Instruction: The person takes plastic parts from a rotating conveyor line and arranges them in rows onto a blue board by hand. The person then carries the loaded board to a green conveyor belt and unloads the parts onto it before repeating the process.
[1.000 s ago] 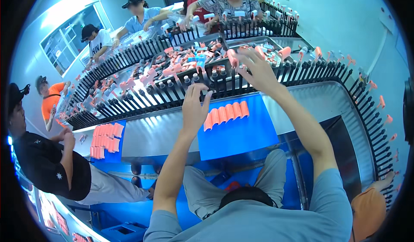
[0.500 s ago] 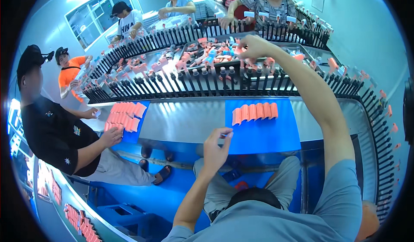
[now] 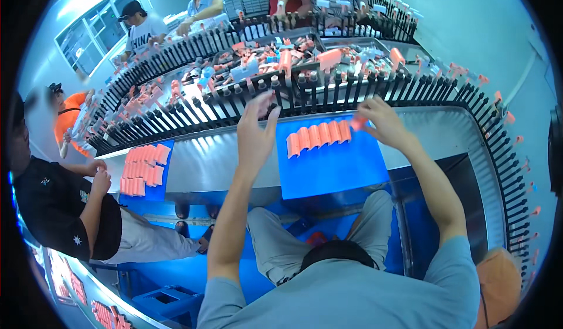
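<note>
On a blue mat [image 3: 334, 173] in front of me lies a row of curved salmon-pink plastic pieces [image 3: 319, 138], set side by side. My right hand [image 3: 382, 125] is closed around another salmon-pink piece [image 3: 359, 122], blurred by motion, at the right end of that row. My left hand [image 3: 255, 134] is raised beside the black upright holders [image 3: 314, 97], left of the mat, with thumb and fingers apart and nothing visible in them. Whether its fingertips touch a holder I cannot tell.
The holders curve around a metal table [image 3: 220, 165] and trays heaped with pink, grey and blue parts [image 3: 258, 59]. A co-worker in black [image 3: 64, 212] stands at left beside a second mat of pink pieces [image 3: 141, 168]. Other people work across the line. A blue stool [image 3: 167, 299] stands lower left.
My right hand has come back from the trays to the row's right end with a pink piece. My left hand has risen from the mat's edge toward the holders. The view has shifted.
</note>
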`<state>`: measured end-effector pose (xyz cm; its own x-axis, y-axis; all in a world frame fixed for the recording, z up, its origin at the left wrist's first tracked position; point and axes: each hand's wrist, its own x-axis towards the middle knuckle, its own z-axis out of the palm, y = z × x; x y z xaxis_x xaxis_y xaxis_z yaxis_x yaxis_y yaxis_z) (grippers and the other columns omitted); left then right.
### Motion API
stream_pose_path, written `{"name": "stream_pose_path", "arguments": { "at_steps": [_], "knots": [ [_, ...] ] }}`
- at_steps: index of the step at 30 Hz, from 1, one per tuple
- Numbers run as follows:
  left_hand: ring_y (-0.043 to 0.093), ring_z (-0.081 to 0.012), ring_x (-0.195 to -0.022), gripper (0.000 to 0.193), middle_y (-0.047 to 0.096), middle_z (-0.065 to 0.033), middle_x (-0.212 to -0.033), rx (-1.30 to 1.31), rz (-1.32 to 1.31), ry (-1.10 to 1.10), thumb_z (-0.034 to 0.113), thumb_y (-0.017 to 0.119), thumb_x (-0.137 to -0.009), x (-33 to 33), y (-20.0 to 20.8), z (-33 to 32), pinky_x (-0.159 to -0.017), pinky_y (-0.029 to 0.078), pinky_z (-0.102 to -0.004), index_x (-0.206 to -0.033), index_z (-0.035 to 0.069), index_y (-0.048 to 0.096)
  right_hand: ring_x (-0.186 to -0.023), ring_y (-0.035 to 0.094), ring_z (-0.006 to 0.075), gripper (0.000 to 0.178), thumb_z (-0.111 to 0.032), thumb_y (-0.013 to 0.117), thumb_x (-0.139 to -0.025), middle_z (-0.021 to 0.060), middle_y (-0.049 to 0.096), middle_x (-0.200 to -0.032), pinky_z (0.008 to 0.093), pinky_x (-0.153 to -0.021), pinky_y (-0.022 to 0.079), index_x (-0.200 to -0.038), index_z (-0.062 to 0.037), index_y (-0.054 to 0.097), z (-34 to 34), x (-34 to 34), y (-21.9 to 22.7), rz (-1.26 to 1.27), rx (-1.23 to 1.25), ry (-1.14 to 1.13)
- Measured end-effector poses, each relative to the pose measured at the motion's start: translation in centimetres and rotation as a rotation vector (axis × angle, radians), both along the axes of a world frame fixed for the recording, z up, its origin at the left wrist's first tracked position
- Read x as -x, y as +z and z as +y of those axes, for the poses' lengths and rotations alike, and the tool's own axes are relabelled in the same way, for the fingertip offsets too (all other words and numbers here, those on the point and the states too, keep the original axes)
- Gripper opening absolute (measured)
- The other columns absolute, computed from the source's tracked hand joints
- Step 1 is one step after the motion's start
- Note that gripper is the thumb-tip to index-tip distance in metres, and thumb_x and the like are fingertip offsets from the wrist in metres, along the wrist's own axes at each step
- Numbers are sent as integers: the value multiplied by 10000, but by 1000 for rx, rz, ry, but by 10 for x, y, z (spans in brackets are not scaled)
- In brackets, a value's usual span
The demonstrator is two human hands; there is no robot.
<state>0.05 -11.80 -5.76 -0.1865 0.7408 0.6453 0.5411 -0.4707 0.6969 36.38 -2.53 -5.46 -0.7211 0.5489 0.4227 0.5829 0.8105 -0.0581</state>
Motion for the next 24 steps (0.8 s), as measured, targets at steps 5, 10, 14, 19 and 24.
{"name": "stream_pose_path", "arguments": {
  "at_steps": [5, 10, 14, 19, 24],
  "knots": [
    [612, -449, -1384, 732, 589, -259, -1547, -100, 368, 180, 438, 709, -1040, 12, 35, 96, -1174, 473, -520, -1607, 22, 503, -1200, 648, 373, 304, 25, 749, -822, 106, 696, -1268, 485, -987, 568, -1093, -114, 743, 12, -37, -73, 13, 181, -23],
    [680, -414, -1316, 643, 733, -250, -1368, 50, 586, 293, 489, 710, -1013, 65, 53, 128, -1141, 508, -472, -1446, 16, 678, -1195, 666, 379, 298, 36, 697, -861, 136, 709, -1240, 473, -986, 568, -1126, -93, 746, 24, 7, -45, 165, 55, 94],
    [737, -408, -1165, 512, 778, -252, -1214, 270, 612, 284, 512, 713, -988, 73, 82, 114, -1009, 561, -502, -1202, 54, 802, -966, 753, 427, 249, -204, 696, -1029, 189, 774, -1014, 524, -864, 590, -1204, -29, 727, 19, 89, 51, 396, 227, -33],
    [781, -407, -977, 366, 808, -214, -985, -73, 537, 306, 411, 745, -958, 117, 53, 118, -826, 587, -553, -1094, 83, 832, -943, 761, 505, 564, -517, 650, -1035, 283, 784, -1000, 603, -830, 593, -1285, -15, 714, 76, 209, 84, 278, 41, 15],
    [784, -418, -997, 229, 811, -186, -1053, 170, 588, 402, 245, 774, -879, 144, 51, 96, -891, 615, -533, -1060, 115, 828, -1106, 776, 427, 573, -495, 848, -841, 244, 802, -1174, 524, -1003, 596, -1233, -78, 832, 72, 286, 103, -72, 211, -73]
  ]
}}
